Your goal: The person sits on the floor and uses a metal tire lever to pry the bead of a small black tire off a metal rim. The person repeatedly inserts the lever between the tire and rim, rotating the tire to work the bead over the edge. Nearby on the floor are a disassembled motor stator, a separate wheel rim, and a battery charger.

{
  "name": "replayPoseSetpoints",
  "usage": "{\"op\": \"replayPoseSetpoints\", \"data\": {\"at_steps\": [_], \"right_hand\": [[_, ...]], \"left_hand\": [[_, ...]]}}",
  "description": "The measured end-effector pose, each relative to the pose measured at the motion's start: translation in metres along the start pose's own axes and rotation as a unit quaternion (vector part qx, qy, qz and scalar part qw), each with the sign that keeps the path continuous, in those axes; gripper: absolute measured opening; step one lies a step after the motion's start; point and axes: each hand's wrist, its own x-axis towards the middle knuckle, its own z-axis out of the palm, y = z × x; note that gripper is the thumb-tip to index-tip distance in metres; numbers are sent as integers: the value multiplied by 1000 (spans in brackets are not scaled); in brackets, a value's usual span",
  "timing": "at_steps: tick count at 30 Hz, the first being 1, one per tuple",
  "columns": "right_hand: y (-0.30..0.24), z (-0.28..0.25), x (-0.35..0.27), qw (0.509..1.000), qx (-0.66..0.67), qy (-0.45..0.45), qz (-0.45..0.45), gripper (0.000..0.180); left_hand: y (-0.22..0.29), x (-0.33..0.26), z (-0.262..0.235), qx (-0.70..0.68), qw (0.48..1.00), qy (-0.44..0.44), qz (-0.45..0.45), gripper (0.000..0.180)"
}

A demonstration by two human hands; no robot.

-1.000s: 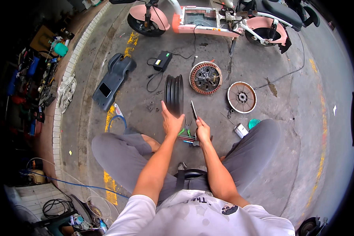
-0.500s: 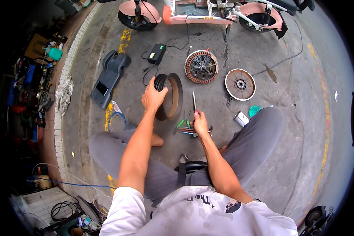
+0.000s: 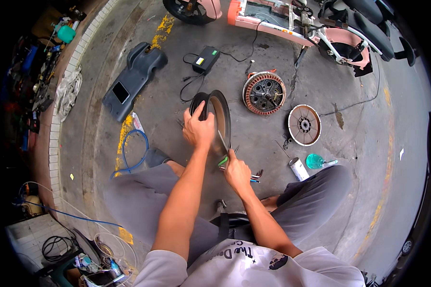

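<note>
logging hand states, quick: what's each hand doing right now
Left hand: closed on the top edge of the tyre.
Right hand: closed on a thin metal tool that points up at the tyre.

On the concrete floor there are two hands at work, the left hand (image 3: 198, 128) and the right hand (image 3: 236, 171), and one black tyre (image 3: 219, 119) standing on edge. There is one wound motor stator (image 3: 264, 93), one round cover plate (image 3: 304, 125), one black charger box (image 3: 205, 59), one grey body panel (image 3: 131, 79), one blue hose loop (image 3: 129, 155), one white spray can (image 3: 298, 168), and one pink scooter frame (image 3: 292, 24).
</note>
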Motion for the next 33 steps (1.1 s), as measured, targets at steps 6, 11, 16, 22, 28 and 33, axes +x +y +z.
{"op": "replayPoseSetpoints", "data": {"at_steps": [6,11,16,22,28,33], "right_hand": [[12,6,56,996,-57,-13,-69,35],[-2,2,38,992,-98,7,-80,34],[-12,9,59,993,-86,-44,-71,35],[10,13,75,993,-96,37,-54,36],[4,-1,10,995,-78,2,-59,35],[20,12,80,991,-85,72,-70,33]], "left_hand": [[-9,19,5,-9,1000,6,-23,48],[-3,37,4,-24,999,-7,-35,47],[-11,27,7,-8,1000,14,-15,45],[7,21,8,-23,999,-23,-24,48],[2,29,6,6,999,-11,-30,45],[24,20,9,-15,999,-50,-15,44]]}}
